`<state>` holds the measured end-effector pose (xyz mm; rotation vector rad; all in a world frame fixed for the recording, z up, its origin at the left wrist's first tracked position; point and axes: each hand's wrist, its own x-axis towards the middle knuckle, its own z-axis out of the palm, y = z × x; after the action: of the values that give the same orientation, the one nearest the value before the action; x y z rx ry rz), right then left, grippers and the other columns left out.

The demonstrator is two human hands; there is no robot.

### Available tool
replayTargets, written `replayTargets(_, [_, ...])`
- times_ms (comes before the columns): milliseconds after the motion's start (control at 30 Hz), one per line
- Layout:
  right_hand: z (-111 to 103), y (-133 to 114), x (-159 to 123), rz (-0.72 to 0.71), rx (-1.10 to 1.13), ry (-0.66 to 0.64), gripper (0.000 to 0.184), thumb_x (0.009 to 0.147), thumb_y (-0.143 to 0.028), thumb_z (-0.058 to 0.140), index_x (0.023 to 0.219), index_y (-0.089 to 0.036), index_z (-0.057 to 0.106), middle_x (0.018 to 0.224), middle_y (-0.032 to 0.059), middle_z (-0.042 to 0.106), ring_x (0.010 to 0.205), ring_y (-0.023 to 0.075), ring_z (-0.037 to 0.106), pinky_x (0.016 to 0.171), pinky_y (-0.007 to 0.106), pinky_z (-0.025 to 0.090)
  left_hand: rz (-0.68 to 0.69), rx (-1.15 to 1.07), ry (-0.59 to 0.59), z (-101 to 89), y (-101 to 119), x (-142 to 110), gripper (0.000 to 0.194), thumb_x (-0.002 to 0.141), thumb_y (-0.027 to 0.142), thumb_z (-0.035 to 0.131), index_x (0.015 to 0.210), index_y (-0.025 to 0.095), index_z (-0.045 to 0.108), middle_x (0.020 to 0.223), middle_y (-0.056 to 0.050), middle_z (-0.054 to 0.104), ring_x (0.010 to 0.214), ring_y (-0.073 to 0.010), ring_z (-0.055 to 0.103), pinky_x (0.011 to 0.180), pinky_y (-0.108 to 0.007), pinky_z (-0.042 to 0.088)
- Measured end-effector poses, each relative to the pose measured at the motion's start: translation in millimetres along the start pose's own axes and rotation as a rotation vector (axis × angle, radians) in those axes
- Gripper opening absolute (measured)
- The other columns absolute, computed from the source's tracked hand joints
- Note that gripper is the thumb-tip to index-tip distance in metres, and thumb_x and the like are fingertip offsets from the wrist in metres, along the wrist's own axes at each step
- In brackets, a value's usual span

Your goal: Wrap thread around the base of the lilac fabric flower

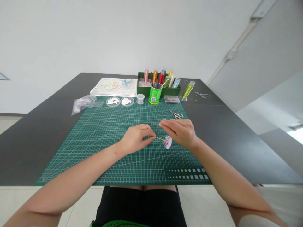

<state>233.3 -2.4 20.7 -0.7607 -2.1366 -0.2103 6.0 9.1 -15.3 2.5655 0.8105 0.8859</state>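
Observation:
My left hand (137, 137) pinches the end of a thin green stem (160, 139) between thumb and fingertips. At the stem's other end is a small pale purple flower (168, 142), tilted to the right, above the green cutting mat (94, 138). My right hand (180, 130) hovers just above and beside the flower, its fingers pressed together and pointing left. Whatever those fingers may hold is hidden or too small to make out. Scissors (176, 114) with white handles lie on the mat just beyond my right hand.
Along the back stand a green can (155, 94) of tools, a dark green box (145, 91) of thread spools, and a lime spool (188, 90). Two dishes of white pieces (113, 101), a clear case (171, 99), a paper stack (104, 91) and a plastic bag (81, 104) lie nearby.

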Motion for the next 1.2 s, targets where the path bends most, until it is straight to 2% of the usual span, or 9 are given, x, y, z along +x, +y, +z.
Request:
replayTargets(133, [0, 5, 0, 0.06, -0.027, 0.02, 0.021, 0.101, -0.025, 0.059, 0.094, -0.021, 0.078, 0.075, 0.0032, 0.08, 0.056, 0.0124, 0.069, 0.055, 0.022, 0.056, 0.065, -0.154, -0.001, -0.8, 5, 1, 0.01, 0.096, 0.024, 0.067, 0.092, 0.022, 0.076, 0.092, -0.002, 0.075, 0.086, -0.0158, 0.072, 0.076, -0.028, 0.056])
replayTargets(333, [7, 19, -4, 0.127, -0.008, 0.021, 0.021, 0.1, -0.028, 0.061, 0.093, -0.02, 0.078, 0.069, 0.0027, 0.077, 0.054, 0.0125, 0.066, 0.055, 0.023, 0.052, 0.124, -0.23, 0.065, -5.1, 11, 3, 0.012, 0.096, 0.026, 0.067, 0.091, 0.021, 0.077, 0.086, -0.003, 0.075, 0.081, -0.0151, 0.071, 0.074, -0.027, 0.057])
replayTargets(600, [24, 32, -13, 0.222, 0.078, -0.111, 0.024, 0.1, -0.033, 0.057, 0.092, -0.021, 0.076, 0.068, 0.002, 0.075, 0.052, 0.0122, 0.062, 0.055, 0.023, 0.046, 0.115, -0.27, 0.161, -7.7, 12, 4, 0.012, 0.096, 0.026, 0.069, 0.089, 0.021, 0.078, 0.082, -0.004, 0.075, 0.076, -0.0144, 0.07, 0.07, -0.026, 0.057])
replayTargets(733, [33, 31, -17, 0.253, 0.114, -0.173, 0.024, 0.1, -0.032, 0.056, 0.091, -0.021, 0.075, 0.064, 0.0, 0.072, 0.05, 0.0109, 0.059, 0.052, 0.022, 0.041, 0.072, -0.293, 0.224, -8.4, 10, 4, 0.012, 0.095, 0.027, 0.07, 0.089, 0.021, 0.077, 0.081, -0.004, 0.075, 0.075, -0.0139, 0.068, 0.063, -0.024, 0.055])
replayTargets(867, [40, 28, -20, 0.289, 0.172, -0.207, 0.024, 0.1, -0.031, 0.056, 0.091, -0.019, 0.074, 0.068, 0.0011, 0.073, 0.053, 0.0121, 0.062, 0.052, 0.023, 0.041, 0.02, -0.324, 0.29, -11.7, 8, 7, 0.013, 0.095, 0.027, 0.07, 0.086, 0.019, 0.076, 0.078, -0.003, 0.073, 0.066, -0.0112, 0.063, 0.058, -0.022, 0.052])
replayTargets(967, [42, 26, -23, 0.282, 0.173, -0.261, 0.023, 0.1, -0.031, 0.056, 0.093, -0.02, 0.075, 0.074, 0.0028, 0.077, 0.059, 0.0141, 0.067, 0.055, 0.023, 0.045, -0.035, -0.308, 0.348, -15.0, 8, 8, 0.012, 0.093, 0.026, 0.071, 0.084, 0.019, 0.075, 0.071, 0.0, 0.066, 0.059, -0.0092, 0.056, 0.053, -0.02, 0.046])
replayTargets(1067, [44, 24, -26, 0.218, 0.113, -0.242, 0.024, 0.101, -0.03, 0.055, 0.094, -0.02, 0.076, 0.083, 0.0048, 0.081, 0.064, 0.0153, 0.072, 0.057, 0.023, 0.046, -0.081, -0.274, 0.42, -17.1, 7, 8, 0.011, 0.092, 0.024, 0.071, 0.084, 0.019, 0.075, 0.069, 0.002, 0.061, 0.056, -0.0086, 0.049, 0.052, -0.021, 0.041])
replayTargets(1200, [46, 20, -27, 0.083, 0.053, -0.215, 0.021, 0.102, -0.025, 0.055, 0.096, -0.02, 0.074, 0.073, 0.0018, 0.078, 0.059, 0.0125, 0.069, 0.055, 0.022, 0.043, -0.095, -0.225, 0.506, -18.6, 4, 8, 0.01, 0.092, 0.021, 0.071, 0.082, 0.018, 0.073, 0.066, 0.004, 0.056, 0.057, -0.0092, 0.048, 0.055, -0.022, 0.041])
